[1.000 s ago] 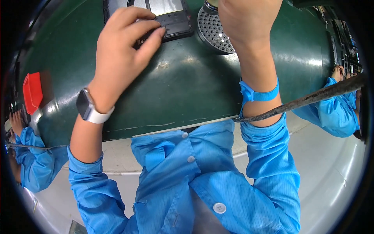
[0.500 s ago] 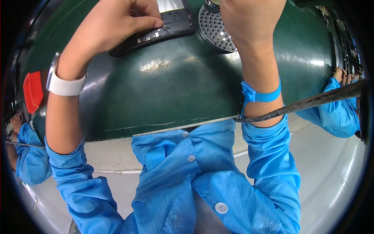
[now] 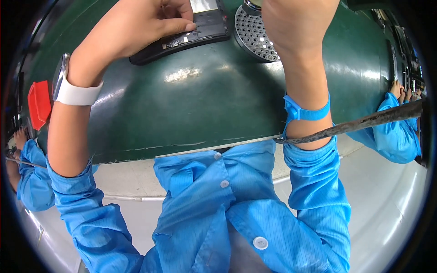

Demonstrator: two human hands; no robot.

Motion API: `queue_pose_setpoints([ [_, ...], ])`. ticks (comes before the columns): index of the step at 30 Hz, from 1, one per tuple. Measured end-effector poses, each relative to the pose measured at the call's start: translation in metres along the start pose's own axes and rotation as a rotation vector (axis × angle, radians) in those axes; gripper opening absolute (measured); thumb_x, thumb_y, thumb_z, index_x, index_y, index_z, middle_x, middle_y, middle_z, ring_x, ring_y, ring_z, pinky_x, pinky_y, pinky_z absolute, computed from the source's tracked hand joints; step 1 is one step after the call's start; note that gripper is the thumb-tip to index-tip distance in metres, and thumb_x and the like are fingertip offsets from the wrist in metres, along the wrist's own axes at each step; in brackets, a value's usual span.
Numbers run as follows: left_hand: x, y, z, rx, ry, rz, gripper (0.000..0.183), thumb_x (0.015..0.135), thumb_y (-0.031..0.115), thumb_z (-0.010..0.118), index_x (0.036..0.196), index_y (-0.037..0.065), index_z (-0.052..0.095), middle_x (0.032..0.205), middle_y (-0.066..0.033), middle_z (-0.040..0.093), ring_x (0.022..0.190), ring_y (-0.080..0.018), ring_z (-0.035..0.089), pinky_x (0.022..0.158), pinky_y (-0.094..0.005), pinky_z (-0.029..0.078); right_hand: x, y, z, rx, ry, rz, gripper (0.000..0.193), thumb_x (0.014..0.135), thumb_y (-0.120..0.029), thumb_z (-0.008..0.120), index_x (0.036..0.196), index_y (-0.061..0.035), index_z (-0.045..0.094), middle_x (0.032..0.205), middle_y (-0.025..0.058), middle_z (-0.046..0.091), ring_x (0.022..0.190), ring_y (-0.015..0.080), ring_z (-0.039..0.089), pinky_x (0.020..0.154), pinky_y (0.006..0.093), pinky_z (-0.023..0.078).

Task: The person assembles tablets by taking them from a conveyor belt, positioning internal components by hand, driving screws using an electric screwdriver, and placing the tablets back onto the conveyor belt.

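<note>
At the top of the head view, my left hand [image 3: 150,27], with a white-strapped watch at the wrist, rests over a dark, phone-like device [image 3: 211,28] with its inner parts exposed. Its thumb tip presses against the device near the lower edge, while the other fingers curl; whatever they may pinch is too small to make out. My right hand [image 3: 293,22] is raised beside a round metal dish [image 3: 254,34] with a perforated top and a dark neck. Its fingers are hidden beyond the upper edge. A blue wrist strap [image 3: 307,109] circles the right wrist.
Both arms reach over a dark green table [image 3: 191,109]. A red bin [image 3: 40,104] stands at its left. From the right, a dark cord [image 3: 364,123] runs across to my right forearm. People in blue sleeves [image 3: 389,129] sit to either side.
Both hands have shifted very slightly to the right, and my left elbow has swung a little outward. The left thumb stays on the device.
</note>
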State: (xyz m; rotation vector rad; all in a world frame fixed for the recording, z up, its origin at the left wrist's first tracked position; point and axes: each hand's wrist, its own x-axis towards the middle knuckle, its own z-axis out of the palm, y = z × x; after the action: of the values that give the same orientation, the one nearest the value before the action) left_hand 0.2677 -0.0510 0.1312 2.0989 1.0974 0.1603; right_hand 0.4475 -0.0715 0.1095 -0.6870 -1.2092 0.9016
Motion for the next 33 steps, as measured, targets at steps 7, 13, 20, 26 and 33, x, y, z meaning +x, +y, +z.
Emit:
queue_pose_setpoints([
  [7,-0.025,-0.027,0.037,0.128,0.335,0.125,0.015,0.086,0.006,0.071,0.098,-0.002,0.071,0.108,-0.0081,0.067,0.094,-0.0193,0.064,0.084,-0.0290,0.049,0.002,0.000,0.000,-0.003,0.021,-0.059,0.020,0.081,-0.003,0.071,0.100,0.0040,0.069,0.082,0.0038,0.068,0.068,0.0071,0.059,0.060,0.0216,0.046],
  [13,-0.037,-0.036,0.069,0.268,0.617,0.316,0.020,0.078,0.008,0.076,0.097,0.002,0.074,0.110,-0.0113,0.068,0.098,-0.0294,0.063,0.084,-0.0362,0.052,0.001,0.000,0.001,0.000,0.012,-0.075,0.019,0.080,-0.002,0.071,0.098,0.0040,0.069,0.086,0.0049,0.069,0.075,0.0091,0.062,0.065,0.0236,0.050],
  [20,-0.039,-0.037,0.090,0.338,0.732,0.315,0.024,0.073,0.004,0.079,0.096,0.003,0.071,0.112,-0.0088,0.066,0.098,-0.0283,0.061,0.084,-0.0376,0.051,-0.005,0.000,0.004,0.036,0.001,-0.051,0.017,0.080,-0.001,0.070,0.097,0.0037,0.069,0.087,0.0054,0.069,0.075,0.0096,0.063,0.066,0.0237,0.050],
  [26,-0.037,-0.028,0.105,0.353,0.809,0.247,0.023,0.073,0.001,0.075,0.096,0.002,0.070,0.110,-0.0092,0.066,0.103,-0.0303,0.059,0.086,-0.0400,0.051,-0.009,0.000,0.003,-0.025,-0.008,-0.054,0.016,0.080,-0.001,0.070,0.095,0.0041,0.069,0.086,0.0048,0.069,0.074,0.0094,0.063,0.065,0.0234,0.050],
  [33,-0.036,-0.016,0.113,0.494,0.842,0.170,0.024,0.072,0.002,0.073,0.095,0.000,0.068,0.107,-0.0099,0.062,0.102,-0.0319,0.058,0.085,-0.0403,0.052,-0.010,-0.002,0.006,-0.055,-0.015,-0.015,0.015,0.080,-0.001,0.071,0.094,0.0046,0.069,0.083,0.0039,0.069,0.072,0.0086,0.061,0.064,0.0232,0.049],
])
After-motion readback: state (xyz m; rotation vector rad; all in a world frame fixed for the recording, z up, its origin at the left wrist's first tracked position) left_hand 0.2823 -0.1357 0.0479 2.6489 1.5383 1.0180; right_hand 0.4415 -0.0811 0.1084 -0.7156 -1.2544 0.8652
